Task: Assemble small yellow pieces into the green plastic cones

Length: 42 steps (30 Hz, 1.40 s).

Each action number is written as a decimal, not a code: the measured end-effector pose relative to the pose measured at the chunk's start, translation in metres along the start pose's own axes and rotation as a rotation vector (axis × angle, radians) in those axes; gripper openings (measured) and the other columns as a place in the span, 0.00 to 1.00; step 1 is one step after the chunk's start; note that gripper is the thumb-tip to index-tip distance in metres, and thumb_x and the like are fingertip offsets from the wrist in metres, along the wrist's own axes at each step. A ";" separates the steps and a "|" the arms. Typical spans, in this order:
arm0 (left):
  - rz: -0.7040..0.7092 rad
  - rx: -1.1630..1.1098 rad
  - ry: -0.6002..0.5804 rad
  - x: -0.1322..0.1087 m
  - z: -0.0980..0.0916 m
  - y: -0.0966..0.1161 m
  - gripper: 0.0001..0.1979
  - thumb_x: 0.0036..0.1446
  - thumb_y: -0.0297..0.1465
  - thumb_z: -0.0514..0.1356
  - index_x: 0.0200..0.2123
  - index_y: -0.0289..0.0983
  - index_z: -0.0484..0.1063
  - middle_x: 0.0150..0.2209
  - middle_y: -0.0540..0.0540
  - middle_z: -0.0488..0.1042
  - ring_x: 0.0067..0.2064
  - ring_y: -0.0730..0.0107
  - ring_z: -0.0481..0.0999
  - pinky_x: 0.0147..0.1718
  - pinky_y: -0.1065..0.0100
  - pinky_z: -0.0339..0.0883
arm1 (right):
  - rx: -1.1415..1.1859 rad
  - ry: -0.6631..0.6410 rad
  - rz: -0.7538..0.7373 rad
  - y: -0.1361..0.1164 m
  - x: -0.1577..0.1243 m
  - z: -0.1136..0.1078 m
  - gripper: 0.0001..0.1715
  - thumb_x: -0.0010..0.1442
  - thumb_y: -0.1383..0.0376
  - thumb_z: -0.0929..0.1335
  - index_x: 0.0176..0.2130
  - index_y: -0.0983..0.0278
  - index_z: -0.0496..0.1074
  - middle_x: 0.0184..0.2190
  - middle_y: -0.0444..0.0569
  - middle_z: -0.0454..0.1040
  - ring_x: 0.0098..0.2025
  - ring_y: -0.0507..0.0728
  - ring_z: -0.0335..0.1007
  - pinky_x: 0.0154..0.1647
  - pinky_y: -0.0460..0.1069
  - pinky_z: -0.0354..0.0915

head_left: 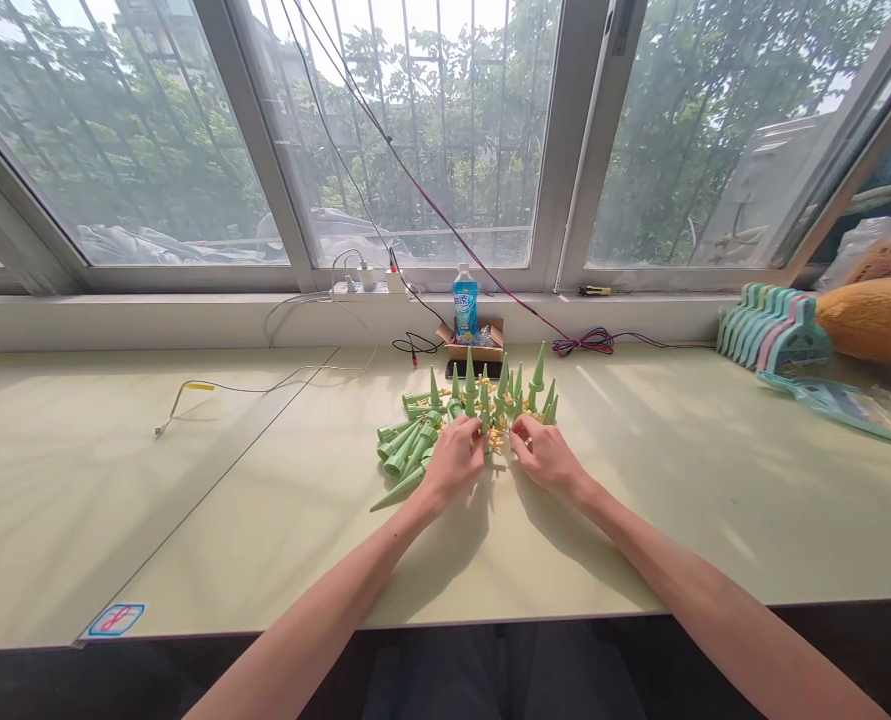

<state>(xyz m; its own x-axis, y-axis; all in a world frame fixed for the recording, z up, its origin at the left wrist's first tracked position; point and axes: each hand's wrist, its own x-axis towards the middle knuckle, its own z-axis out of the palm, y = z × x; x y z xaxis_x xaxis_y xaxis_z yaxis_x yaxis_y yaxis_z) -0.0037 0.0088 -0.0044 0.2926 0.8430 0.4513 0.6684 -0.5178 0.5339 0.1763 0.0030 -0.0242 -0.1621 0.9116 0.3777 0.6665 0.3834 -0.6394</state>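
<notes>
Green cone-shaped plant watering spikes [471, 375] stand point-up in a cluster at the middle of the table, with small yellow pieces [496, 438] scattered among them. More green spikes [407, 446] lie on their sides at the left of the cluster. My left hand [456, 458] is closed at the front of the pile, its fingers around an upright green spike [484, 412]. Just to the right, my right hand [544, 452] is closed in a pinch beside the yellow pieces. Whatever lies between its fingertips is too small to make out.
Behind the cluster are a small cardboard box [482, 350], a blue-labelled bottle [465, 305] and a dark flat object [460, 370]. Coiled cables [586, 342] and a power strip [370, 288] sit near the window. Pastel hangers [775, 325] stand at the right; a white cable [242, 385] crosses the left.
</notes>
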 end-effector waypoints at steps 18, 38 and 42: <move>-0.088 -0.075 -0.074 -0.004 -0.001 -0.001 0.11 0.55 0.26 0.59 0.43 0.38 0.68 0.40 0.42 0.77 0.37 0.61 0.77 0.34 0.66 0.67 | 0.132 0.084 -0.041 -0.005 0.001 -0.004 0.12 0.65 0.58 0.62 0.36 0.63 0.68 0.32 0.47 0.75 0.25 0.52 0.66 0.28 0.47 0.62; -0.180 -0.253 -0.023 0.002 0.005 -0.009 0.11 0.59 0.32 0.55 0.44 0.36 0.70 0.40 0.40 0.75 0.41 0.61 0.75 0.34 0.65 0.70 | 0.166 0.102 -0.028 -0.010 0.001 -0.005 0.15 0.64 0.56 0.62 0.29 0.62 0.66 0.24 0.44 0.69 0.23 0.52 0.62 0.25 0.46 0.58; -0.185 -0.325 -0.020 0.002 0.004 -0.008 0.10 0.58 0.33 0.56 0.42 0.36 0.71 0.39 0.42 0.75 0.41 0.63 0.75 0.32 0.67 0.69 | 0.191 0.094 -0.029 -0.010 0.001 -0.004 0.15 0.64 0.56 0.62 0.30 0.62 0.66 0.25 0.45 0.70 0.23 0.52 0.63 0.24 0.46 0.59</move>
<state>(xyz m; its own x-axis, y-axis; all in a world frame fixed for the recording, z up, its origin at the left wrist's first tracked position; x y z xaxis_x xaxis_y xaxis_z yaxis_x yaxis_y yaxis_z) -0.0060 0.0155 -0.0104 0.2021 0.9278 0.3135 0.4604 -0.3725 0.8058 0.1725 -0.0002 -0.0149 -0.1042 0.8855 0.4528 0.5109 0.4383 -0.7395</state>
